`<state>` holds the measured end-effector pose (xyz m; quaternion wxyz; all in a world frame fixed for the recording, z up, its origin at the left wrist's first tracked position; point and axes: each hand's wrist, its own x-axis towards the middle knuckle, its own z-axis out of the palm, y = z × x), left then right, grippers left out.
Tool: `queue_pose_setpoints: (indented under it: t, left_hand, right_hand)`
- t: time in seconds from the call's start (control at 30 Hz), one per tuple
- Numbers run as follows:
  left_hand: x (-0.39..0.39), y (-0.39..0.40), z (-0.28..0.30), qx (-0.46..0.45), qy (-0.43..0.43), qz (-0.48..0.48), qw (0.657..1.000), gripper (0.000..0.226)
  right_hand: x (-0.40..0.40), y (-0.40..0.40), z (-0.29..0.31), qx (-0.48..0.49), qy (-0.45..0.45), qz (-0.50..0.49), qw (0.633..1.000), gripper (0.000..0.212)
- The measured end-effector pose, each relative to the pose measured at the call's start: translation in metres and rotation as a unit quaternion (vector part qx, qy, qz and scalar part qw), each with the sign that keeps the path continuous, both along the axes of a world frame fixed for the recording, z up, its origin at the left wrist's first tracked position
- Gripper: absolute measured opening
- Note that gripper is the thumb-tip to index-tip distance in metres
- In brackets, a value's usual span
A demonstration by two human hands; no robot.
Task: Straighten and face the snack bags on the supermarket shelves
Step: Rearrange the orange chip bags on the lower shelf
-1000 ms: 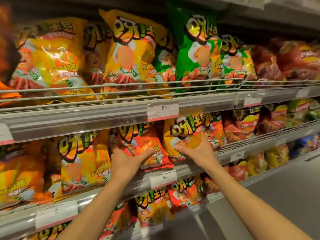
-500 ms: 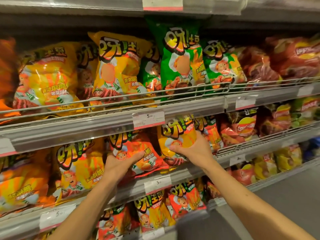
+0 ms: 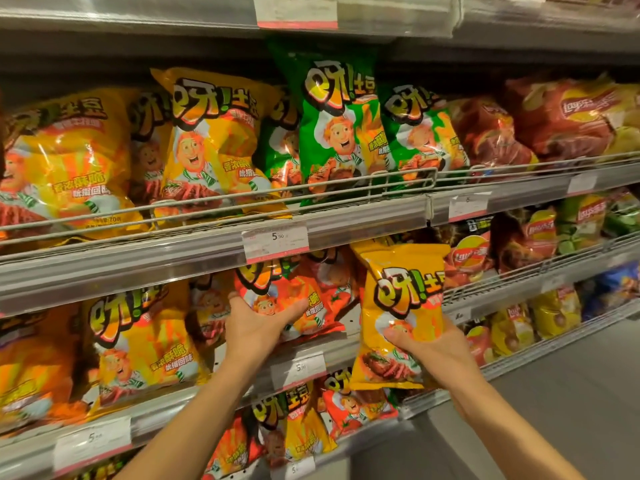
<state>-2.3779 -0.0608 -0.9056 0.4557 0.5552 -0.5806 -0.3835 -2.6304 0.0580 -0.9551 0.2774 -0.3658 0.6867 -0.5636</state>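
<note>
I see a yellow snack bag (image 3: 403, 306) upright, face out, pulled clear of the middle shelf, its lower part pinched in my right fingers (image 3: 398, 336); an orange-red bag (image 3: 294, 299) leans tilted above my left fingers (image 3: 239, 299)

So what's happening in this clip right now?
A person is tidying snack bags on supermarket shelves. The right hand grips a yellow bag by its lower part, holding it out in front of the middle shelf, upright and facing the camera. The left hand holds an orange-red bag that sits on that shelf. Yellow and green bags line the shelf above, behind a wire rail.
</note>
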Motion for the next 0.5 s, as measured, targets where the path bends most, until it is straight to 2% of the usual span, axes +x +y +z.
queue_pose_setpoints:
  t: [0.1, 0.2, 0.27, 0.37, 0.43, 0.5]
  left_hand:
    - [-0.007, 0.015, -0.004, -0.033, -0.027, 0.045, 0.998, 0.109]
    - [-0.003, 0.034, -0.009, -0.031, -0.038, 0.025, 0.998, 0.113]
    - [0.0, 0.044, -0.012, -0.02, -0.041, -0.001, 0.999, 0.113]
    - [-0.009, 0.05, -0.015, -0.012, -0.036, -0.045, 0.998, 0.11]
    - [-0.023, 0.045, -0.013, -0.01, -0.041, -0.041, 0.998, 0.116]
    - [-0.04, 0.035, -0.009, -0.015, -0.043, -0.033, 0.998, 0.122]
  right_hand:
    - [-0.007, 0.018, -0.011, 0.01, -0.015, 0.003, 1.0, 0.065]
    - [-0.013, 0.028, -0.027, 0.008, -0.036, -0.012, 0.999, 0.049]
    - [-0.016, 0.029, -0.034, 0.008, -0.045, -0.031, 0.998, 0.046]
    - [-0.016, 0.032, -0.042, 0.014, -0.052, -0.028, 0.998, 0.061]
    - [-0.018, 0.035, -0.048, 0.024, -0.051, -0.016, 0.998, 0.074]
    - [-0.019, 0.039, -0.052, 0.025, -0.041, -0.013, 0.999, 0.076]
